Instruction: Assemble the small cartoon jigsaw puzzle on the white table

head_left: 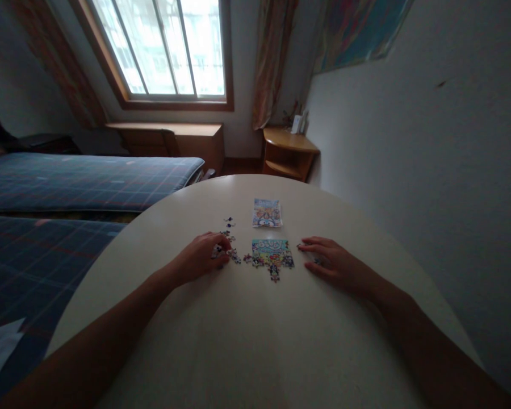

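A partly assembled jigsaw puzzle (273, 253) with a colourful cartoon print lies in the middle of the round table. Its top edge is straight and its lower edge ragged. To its left, my left hand (202, 255) curves over a group of loose puzzle pieces (235, 255), thumb and fingers apart; some pieces are partly hidden beneath it. On the other side, my right hand (334, 260) rests on the table with fingers stretched and spread. One puzzle piece (300, 246) is at its fingertips, and another shows between thumb and fingers. Behind the puzzle lies a small printed packet (267, 213).
The pale round table (255, 341) stands close to the white wall at right. A few dark pieces (230, 222) lie farther back on it. Left of the table is a bed with a plaid cover (68, 182). A corner shelf (287, 142) and a window stand beyond.
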`<state>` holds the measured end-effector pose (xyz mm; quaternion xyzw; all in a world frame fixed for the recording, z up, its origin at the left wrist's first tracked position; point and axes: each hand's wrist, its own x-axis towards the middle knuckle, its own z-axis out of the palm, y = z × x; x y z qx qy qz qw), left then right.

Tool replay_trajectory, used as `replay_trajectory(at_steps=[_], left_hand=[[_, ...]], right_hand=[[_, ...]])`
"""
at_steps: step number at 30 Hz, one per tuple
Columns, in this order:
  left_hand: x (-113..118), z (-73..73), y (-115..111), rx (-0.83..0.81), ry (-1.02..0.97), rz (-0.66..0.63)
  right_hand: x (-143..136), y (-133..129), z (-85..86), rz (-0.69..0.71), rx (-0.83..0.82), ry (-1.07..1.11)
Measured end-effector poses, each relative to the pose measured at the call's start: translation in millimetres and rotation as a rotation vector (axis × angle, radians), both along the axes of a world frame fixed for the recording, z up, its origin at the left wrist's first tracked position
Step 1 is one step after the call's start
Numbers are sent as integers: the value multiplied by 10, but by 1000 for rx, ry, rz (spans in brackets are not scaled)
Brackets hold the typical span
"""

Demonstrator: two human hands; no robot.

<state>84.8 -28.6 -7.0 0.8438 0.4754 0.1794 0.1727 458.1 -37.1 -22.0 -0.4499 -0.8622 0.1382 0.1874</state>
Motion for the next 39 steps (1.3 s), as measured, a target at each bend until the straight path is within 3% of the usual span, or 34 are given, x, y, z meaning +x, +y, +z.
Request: replay_trajectory(at_steps=[13,22,29,34,39], left_hand=[[65,-218,13,151,38,10],[80,-180,7,132,-1,20],[144,-134,-78,125,-178,54],[316,-90,-272,124,-291,-36],[497,-90,-443,141,-317,-128]], right_hand=[[1,-5,-12,-4,-7,-19],[-23,-22,-6,-11,-16,-20],[-51,-63,36,-26,22,-10],[-308,-234,140,-47,134,88],[-772,-553,260,-41,15,255]])
